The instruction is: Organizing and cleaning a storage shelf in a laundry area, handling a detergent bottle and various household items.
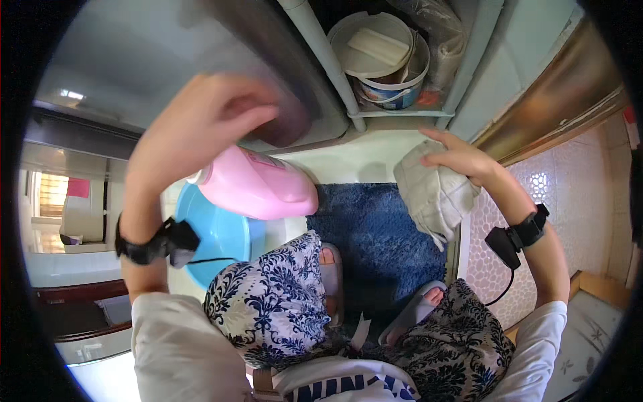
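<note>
My right hand (462,161) grips a bunched, pale grey cloth (432,187), thumb on top. Its lower end hangs loose over the edge of the dark blue mat. Raised at the left, my left hand (214,114) is slightly blurred, its fingers bent and the thumb apart from them. Nothing shows between them. Below this hand is a large pink plastic bottle (261,184), whose pale neck lies close to my left wrist. A light blue basin (221,234) sits behind the bottle, partly hidden by it and by my knee.
A glossy grey appliance (174,40) fills the upper left. Stacked buckets (395,80) and a clear plastic bag stand on a pale pipe-framed rack (402,115). The blue mat (362,234) lies under my slippered feet. Patterned tiles (499,261) extend to the right.
</note>
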Available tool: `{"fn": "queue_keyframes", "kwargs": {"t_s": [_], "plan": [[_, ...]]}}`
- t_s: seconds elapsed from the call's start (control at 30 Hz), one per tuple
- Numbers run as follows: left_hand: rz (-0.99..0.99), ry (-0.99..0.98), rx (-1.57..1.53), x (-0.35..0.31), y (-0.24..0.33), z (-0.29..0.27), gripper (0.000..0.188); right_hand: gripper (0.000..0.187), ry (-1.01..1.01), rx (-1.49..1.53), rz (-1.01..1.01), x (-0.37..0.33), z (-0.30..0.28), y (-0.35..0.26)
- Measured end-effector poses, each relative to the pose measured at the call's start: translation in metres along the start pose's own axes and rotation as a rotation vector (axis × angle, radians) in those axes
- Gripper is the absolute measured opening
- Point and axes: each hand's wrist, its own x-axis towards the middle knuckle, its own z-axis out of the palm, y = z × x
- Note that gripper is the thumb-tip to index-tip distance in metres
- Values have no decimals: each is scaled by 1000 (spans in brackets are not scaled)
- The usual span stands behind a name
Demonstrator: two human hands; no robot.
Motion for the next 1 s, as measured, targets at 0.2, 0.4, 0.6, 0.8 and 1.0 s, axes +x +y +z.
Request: {"fn": "queue_keyframes", "kwargs": {"t_s": [0.2,0.4,0.6,0.8,1.0], "plan": [[77,81,334,-93,-109,-3,42,62,-259,-111,131,-30,9,-2],[-231,49,62,-87,-152,23,45,58,-286,-247,222,-48,22,48],[-147,124,116,-33,-83,39,34,56,-307,-119,216,-63,28,57],[-11,173,163,31,-42,48,30,53,-277,-246,137,-71,35,51],[47,217,103,71,-14,65,36,57,-463,-222,155,-76,44,55]]}}
